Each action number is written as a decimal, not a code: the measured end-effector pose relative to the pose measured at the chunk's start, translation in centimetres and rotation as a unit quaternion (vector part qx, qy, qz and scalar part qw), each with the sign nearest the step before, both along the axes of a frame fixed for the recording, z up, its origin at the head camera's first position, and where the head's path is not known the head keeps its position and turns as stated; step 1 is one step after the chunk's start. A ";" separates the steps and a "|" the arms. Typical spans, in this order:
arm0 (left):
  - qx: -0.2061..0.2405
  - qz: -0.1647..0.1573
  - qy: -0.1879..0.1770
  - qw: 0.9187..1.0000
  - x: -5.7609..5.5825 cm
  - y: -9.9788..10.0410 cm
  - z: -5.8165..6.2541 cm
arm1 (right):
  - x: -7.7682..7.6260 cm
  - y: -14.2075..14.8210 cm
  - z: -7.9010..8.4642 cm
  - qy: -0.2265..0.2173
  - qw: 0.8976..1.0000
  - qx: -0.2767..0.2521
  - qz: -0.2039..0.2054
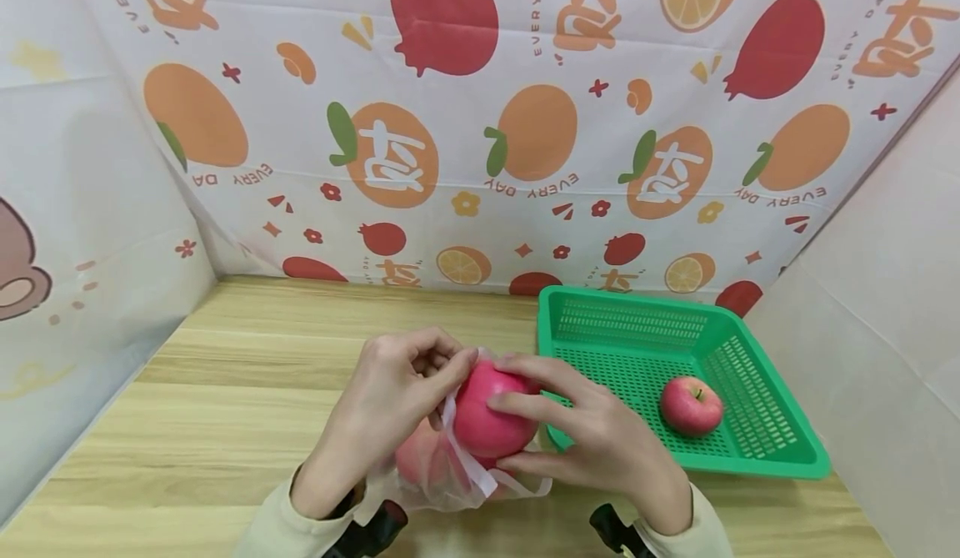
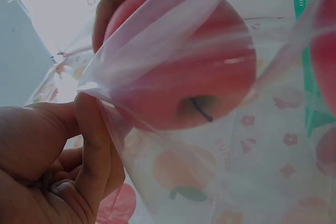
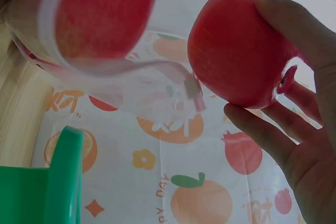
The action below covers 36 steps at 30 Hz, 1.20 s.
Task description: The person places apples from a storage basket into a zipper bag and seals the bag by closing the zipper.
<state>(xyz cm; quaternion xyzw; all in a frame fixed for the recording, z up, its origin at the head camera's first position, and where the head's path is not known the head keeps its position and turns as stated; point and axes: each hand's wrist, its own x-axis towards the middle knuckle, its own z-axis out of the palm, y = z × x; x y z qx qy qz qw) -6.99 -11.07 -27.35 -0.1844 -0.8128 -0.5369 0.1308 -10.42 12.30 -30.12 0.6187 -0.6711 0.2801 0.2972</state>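
Note:
My right hand (image 1: 588, 424) grips a red apple (image 1: 491, 416) with thumb and fingers spread around it. That apple sits at the mouth of a thin, see-through plastic bag (image 1: 450, 483). The edge of the bag is pinched between thumb and fingers of my left hand (image 1: 405, 387), just left of the apple. Through the film, another apple (image 1: 416, 454) shows lower in the bag. In the left wrist view, the film crosses in front of the held apple (image 2: 184, 66), its stem showing. The right wrist view has the held apple (image 3: 241, 48) beside a bagged one (image 3: 105, 17).
A green plastic basket (image 1: 783, 391) stands on the right of the wooden table (image 1: 247, 358), with one apple (image 1: 692, 406) inside. Behind the table hangs a fruit-printed sheet (image 1: 465, 141). Pale sheets close off the left and right sides.

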 end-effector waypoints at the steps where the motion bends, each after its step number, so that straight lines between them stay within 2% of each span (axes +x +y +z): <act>1: 0.003 0.001 0.002 1.000 0.0 0.0 0.0 | 0.0 -0.1 0.0 -0.001 1.000 0.003 -0.002; 11: 0.026 0.006 0.001 1.000 0.0 0.1 0.1 | -0.3 -1.1 -1.5 0.005 0.998 0.044 -0.036; 17: 0.038 0.017 0.012 0.999 0.0 0.0 0.3 | -0.3 -0.9 -1.7 0.002 0.997 0.051 -0.053; 24: 0.020 0.068 0.046 0.996 -0.2 -0.3 0.4 | -0.3 -0.7 -1.3 0.028 0.996 0.048 -0.071; 31: 0.049 0.063 0.016 0.997 -0.1 -1.1 0.6 | -0.5 0.3 -0.4 0.021 0.995 0.030 -0.090; 36: 0.051 0.072 0.002 0.996 0.1 -1.5 0.8 | -0.7 1.3 0.1 0.016 0.993 0.024 -0.111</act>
